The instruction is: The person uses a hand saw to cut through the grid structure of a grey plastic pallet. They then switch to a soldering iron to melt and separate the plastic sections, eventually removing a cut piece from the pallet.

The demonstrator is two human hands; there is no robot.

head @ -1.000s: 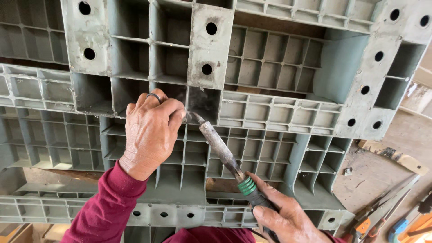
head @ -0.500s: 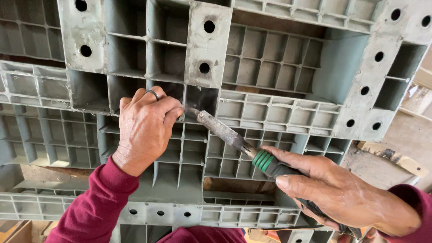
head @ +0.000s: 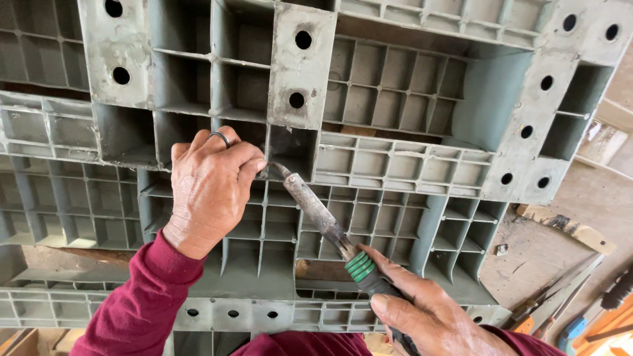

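We see our left hand (head: 212, 188) curled against the grey plastic pallet (head: 409, 105), the fingers (head: 245, 163) bent and pinched at the edge of a rib, a dark ring (head: 221, 137) on one of them; whether anything small sits between those fingertips we cannot tell; our right hand (head: 428, 316) is clenched round the black and green handle (head: 369, 277) of a soldering iron (head: 316, 214), which slants up and to the left from that hand; its rusty metal shaft (head: 315, 209) ends in a bent tip (head: 277, 167) that meets the pallet just beside the fingertips of our left hand, touching or nearly touching them; the pallet stands upright ahead of both hands, its underside of ribs and square cells facing us, with round holes in the solid blocks above our left hand; both wrists wear dark red sleeves (head: 142, 306); off to the right of our right hand, well apart, a wooden floor (head: 560, 244) carries a strip of wood (head: 567, 227) and several loose hand tools (head: 580, 310), of which pliers-like handles and an orange and blue grip show at the corner
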